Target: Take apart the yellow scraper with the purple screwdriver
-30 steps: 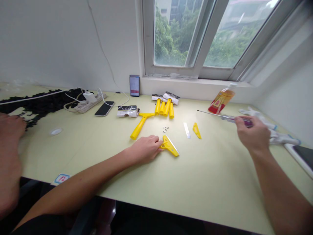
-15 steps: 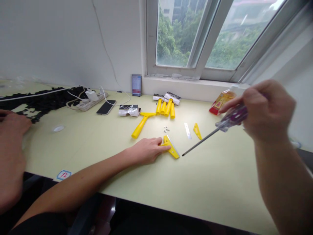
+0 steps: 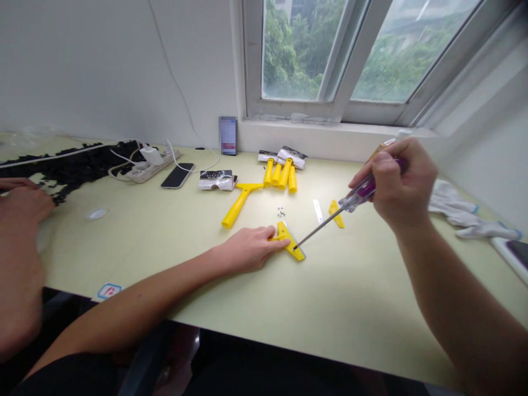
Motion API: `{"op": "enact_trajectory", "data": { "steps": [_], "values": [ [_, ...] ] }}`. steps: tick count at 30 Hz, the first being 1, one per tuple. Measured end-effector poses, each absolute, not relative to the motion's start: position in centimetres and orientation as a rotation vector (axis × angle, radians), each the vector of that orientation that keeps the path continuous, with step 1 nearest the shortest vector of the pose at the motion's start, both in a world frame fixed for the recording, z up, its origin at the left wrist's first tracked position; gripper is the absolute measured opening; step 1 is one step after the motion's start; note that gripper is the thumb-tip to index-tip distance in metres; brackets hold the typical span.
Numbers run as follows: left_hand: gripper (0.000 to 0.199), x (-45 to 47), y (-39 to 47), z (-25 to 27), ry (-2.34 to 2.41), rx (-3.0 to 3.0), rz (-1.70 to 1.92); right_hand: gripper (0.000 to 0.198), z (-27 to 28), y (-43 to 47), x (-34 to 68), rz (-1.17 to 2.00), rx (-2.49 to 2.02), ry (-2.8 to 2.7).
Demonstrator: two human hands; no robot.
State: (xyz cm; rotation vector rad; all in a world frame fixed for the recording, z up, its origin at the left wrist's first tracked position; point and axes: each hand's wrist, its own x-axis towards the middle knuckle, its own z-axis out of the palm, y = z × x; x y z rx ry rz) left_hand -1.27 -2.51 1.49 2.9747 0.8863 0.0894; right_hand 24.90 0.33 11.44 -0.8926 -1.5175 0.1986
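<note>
My left hand (image 3: 253, 248) grips a yellow scraper (image 3: 296, 250) flat on the table, its index finger pressed on the head; a blade edge shows along the far right side. In my right hand (image 3: 398, 179) is a screwdriver (image 3: 325, 221) with a clear and purple handle. Its tip meets the scraper head at a small screw near the lower end. Beyond the scraper lie several small screws and nuts (image 3: 281, 211), a loose blade (image 3: 318, 211) and a yellow cover plate (image 3: 336, 213). Another yellow scraper body (image 3: 242, 203) rests to the left.
Several yellow handles (image 3: 280, 175) with packaged heads lie near the window. A wrapped packet (image 3: 216, 180), a phone (image 3: 177, 176) and a power strip (image 3: 152, 168) stand further left. White gloves (image 3: 454, 206) lie at right. Another person's hand (image 3: 27, 203) is at the left edge.
My right hand has come left and down, bringing the screwdriver tip from beside the scraper onto its screw. My left hand stays on the scraper. The view has shifted slightly.
</note>
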Motion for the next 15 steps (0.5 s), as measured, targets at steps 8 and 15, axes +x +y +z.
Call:
{"op": "enact_trajectory", "data": {
  "steps": [8, 15],
  "values": [
    [0.042, -1.4, -2.5, 1.3, 0.885, 2.969, 0.104, 0.012, 12.2, -2.3, 23.9, 0.045, -0.83, -1.666],
    [0.043, -1.2, -2.5, 1.3, 0.88, 2.957, 0.125, 0.036, 17.6, -4.7, 22.2, -0.452, -1.515, -2.199]
  ]
}}
